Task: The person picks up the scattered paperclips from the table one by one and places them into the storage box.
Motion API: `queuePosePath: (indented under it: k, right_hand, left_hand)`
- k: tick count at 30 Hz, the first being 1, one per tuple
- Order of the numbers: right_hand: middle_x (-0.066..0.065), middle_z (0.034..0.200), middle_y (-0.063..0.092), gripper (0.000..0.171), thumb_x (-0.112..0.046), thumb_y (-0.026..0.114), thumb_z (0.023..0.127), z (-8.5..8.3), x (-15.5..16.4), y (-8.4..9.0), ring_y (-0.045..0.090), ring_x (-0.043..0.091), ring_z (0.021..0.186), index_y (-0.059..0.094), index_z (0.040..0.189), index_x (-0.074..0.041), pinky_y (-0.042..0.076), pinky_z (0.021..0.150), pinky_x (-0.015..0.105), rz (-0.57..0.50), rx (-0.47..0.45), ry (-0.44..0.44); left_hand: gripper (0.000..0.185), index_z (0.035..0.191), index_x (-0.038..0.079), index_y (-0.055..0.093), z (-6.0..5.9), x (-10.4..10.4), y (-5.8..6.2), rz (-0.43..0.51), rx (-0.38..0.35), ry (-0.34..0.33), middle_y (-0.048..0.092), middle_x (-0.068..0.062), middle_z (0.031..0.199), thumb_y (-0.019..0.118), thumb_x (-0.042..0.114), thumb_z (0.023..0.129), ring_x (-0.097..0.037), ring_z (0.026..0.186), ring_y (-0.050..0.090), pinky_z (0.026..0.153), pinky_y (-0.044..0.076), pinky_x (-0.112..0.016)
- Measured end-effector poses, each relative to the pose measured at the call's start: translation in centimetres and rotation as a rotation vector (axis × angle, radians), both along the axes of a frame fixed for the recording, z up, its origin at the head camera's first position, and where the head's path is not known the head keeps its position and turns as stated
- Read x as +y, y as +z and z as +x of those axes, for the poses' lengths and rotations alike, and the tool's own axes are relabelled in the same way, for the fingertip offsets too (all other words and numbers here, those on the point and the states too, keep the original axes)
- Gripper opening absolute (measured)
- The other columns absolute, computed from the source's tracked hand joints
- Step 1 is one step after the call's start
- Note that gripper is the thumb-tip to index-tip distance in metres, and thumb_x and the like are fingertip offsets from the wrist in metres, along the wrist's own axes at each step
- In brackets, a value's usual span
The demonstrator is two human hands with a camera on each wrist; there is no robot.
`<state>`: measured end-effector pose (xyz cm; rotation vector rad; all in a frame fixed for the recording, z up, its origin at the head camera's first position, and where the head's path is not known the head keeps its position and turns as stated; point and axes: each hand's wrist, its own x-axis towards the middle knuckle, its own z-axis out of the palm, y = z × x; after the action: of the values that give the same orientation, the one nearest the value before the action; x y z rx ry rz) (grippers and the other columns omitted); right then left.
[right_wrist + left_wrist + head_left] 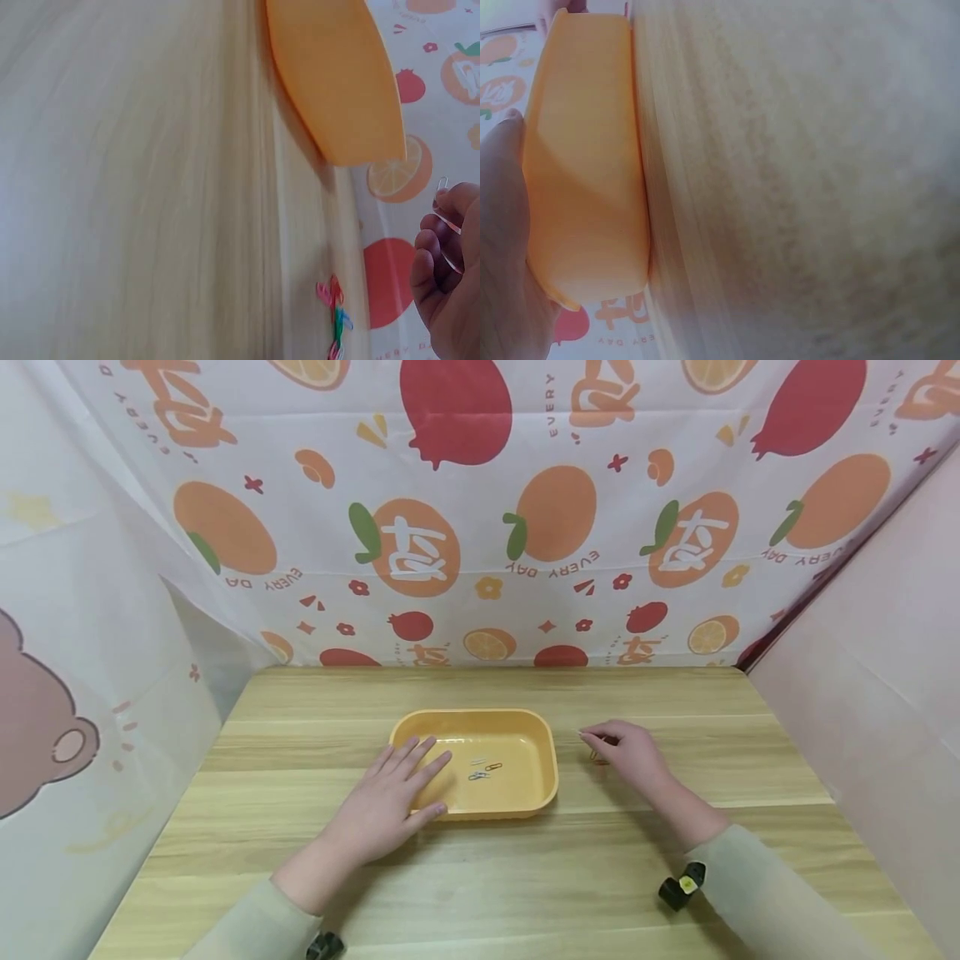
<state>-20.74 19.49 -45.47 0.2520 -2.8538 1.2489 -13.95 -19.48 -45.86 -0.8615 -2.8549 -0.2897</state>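
A yellow plastic tray (480, 812) sits on the table with several paper clips (480, 775) lying on its floor. My left hand (386, 806) rests over the tray's left rim, its fingers straight and spread. To the right of the tray, my right hand (628, 756) pinches a pale paper clip (442, 182) between thumb and forefinger, its tip poking out in the right wrist view. Below that hand on the tabletop lies a little group of coloured paper clips (335, 311), red, pink, green and blue, partly covered by the hand in the head view.
The wood-grain table (495, 885) carries the tray near its middle. A fruit-print cloth (480, 527) hangs along the back edge, with pale cloth walls on the left (142, 635) and right (862, 635). Dark wrist cameras are strapped at both sleeves.
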Motion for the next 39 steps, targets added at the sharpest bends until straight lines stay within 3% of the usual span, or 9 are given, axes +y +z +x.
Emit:
queuePosePath:
  k: [3, 7, 10, 14, 18, 24, 27, 35, 39]
  right_hand:
    - [0.011, 0.086, 0.068, 0.031, -0.037, 0.067, 0.095, -0.1, -0.8, 0.4, 0.061, 0.027, 0.071, 0.076, 0.112, -0.012, 0.053, 0.058, 0.033, -0.055, -0.060, 0.006]
    - [0.012, 0.087, 0.067, 0.029, -0.035, 0.068, 0.095, -0.1, -2.0, 0.8, 0.059, 0.025, 0.065, 0.076, 0.113, -0.014, 0.051, 0.050, 0.030, -0.095, -0.105, 0.008]
    - [0.005, 0.097, 0.072, 0.025, -0.032, 0.068, 0.095, -0.3, -2.9, 0.9, 0.062, 0.015, 0.075, 0.077, 0.110, -0.014, 0.055, 0.058, 0.028, -0.108, -0.087, 0.019]
    - [-0.001, 0.104, 0.074, 0.024, -0.033, 0.069, 0.094, -0.5, -4.2, 1.0, 0.065, 0.013, 0.088, 0.078, 0.109, -0.015, 0.057, 0.073, 0.028, -0.142, -0.092, 0.040]
    - [0.000, 0.104, 0.074, 0.028, -0.034, 0.070, 0.094, -0.7, -5.6, 1.2, 0.064, 0.014, 0.088, 0.078, 0.109, -0.013, 0.056, 0.072, 0.027, -0.178, -0.111, 0.061]
    - [0.014, 0.094, 0.071, 0.028, -0.033, 0.071, 0.093, -0.9, -7.5, 1.7, 0.059, 0.016, 0.073, 0.078, 0.108, -0.010, 0.053, 0.062, 0.030, -0.212, -0.153, 0.076]
    - [0.020, 0.093, 0.068, 0.028, -0.032, 0.070, 0.094, -0.9, -8.3, 2.0, 0.057, 0.017, 0.070, 0.077, 0.108, -0.009, 0.053, 0.061, 0.033, -0.221, -0.170, 0.093]
    - [0.019, 0.094, 0.068, 0.027, -0.031, 0.069, 0.095, -1.1, -10.3, 2.1, 0.058, 0.017, 0.070, 0.077, 0.109, -0.009, 0.056, 0.068, 0.041, -0.236, -0.184, 0.160]
    - [0.019, 0.095, 0.069, 0.027, -0.029, 0.069, 0.095, -1.2, -11.2, 2.0, 0.058, 0.015, 0.069, 0.077, 0.108, -0.007, 0.056, 0.067, 0.037, -0.228, -0.180, 0.195]
  left_hand:
    - [0.069, 0.157, 0.027, 0.029, 0.1, -0.1, 0.1, -0.002, -0.008, 0.002, 0.024, -0.006, 0.163, 0.047, 0.058, 0.099, -0.032, 0.149, 0.020, 0.121, 0.014, -0.055]
    - [0.068, 0.157, 0.026, 0.031, 0.2, -0.1, 0.1, 0.005, 0.003, 0.002, 0.025, -0.007, 0.163, 0.048, 0.057, 0.099, -0.032, 0.149, 0.021, 0.120, 0.015, -0.055]
    - [0.068, 0.156, 0.025, 0.033, 0.3, 0.0, 0.1, 0.016, 0.023, -0.004, 0.028, -0.008, 0.162, 0.051, 0.056, 0.098, -0.034, 0.148, 0.024, 0.119, 0.018, -0.057]
    - [0.068, 0.156, 0.025, 0.034, 0.3, 0.0, 0.0, 0.021, 0.029, -0.008, 0.029, -0.009, 0.161, 0.054, 0.054, 0.097, -0.034, 0.148, 0.024, 0.118, 0.019, -0.057]
    - [0.069, 0.157, 0.026, 0.031, 0.3, 0.1, 0.1, 0.010, 0.009, -0.004, 0.027, -0.008, 0.162, 0.052, 0.055, 0.098, -0.032, 0.149, 0.021, 0.120, 0.015, -0.055]
    - [0.068, 0.157, 0.027, 0.029, 0.3, 0.1, 0.2, -0.010, -0.008, -0.002, 0.024, -0.007, 0.163, 0.042, 0.061, 0.099, -0.031, 0.150, 0.019, 0.121, 0.013, -0.054]
    - [0.068, 0.157, 0.027, 0.030, 0.2, 0.1, 0.2, -0.007, -0.009, -0.002, 0.024, -0.007, 0.163, 0.043, 0.060, 0.099, -0.031, 0.150, 0.019, 0.121, 0.013, -0.054]
    - [0.068, 0.157, 0.026, 0.031, 0.2, 0.1, 0.2, -0.002, -0.012, 0.002, 0.024, -0.006, 0.163, 0.052, 0.054, 0.098, -0.031, 0.150, 0.019, 0.121, 0.013, -0.055]
    - [0.068, 0.156, 0.025, 0.033, 0.2, 0.1, 0.2, 0.002, 0.002, -0.002, 0.027, -0.008, 0.162, 0.056, 0.052, 0.097, -0.033, 0.149, 0.021, 0.120, 0.015, -0.056]
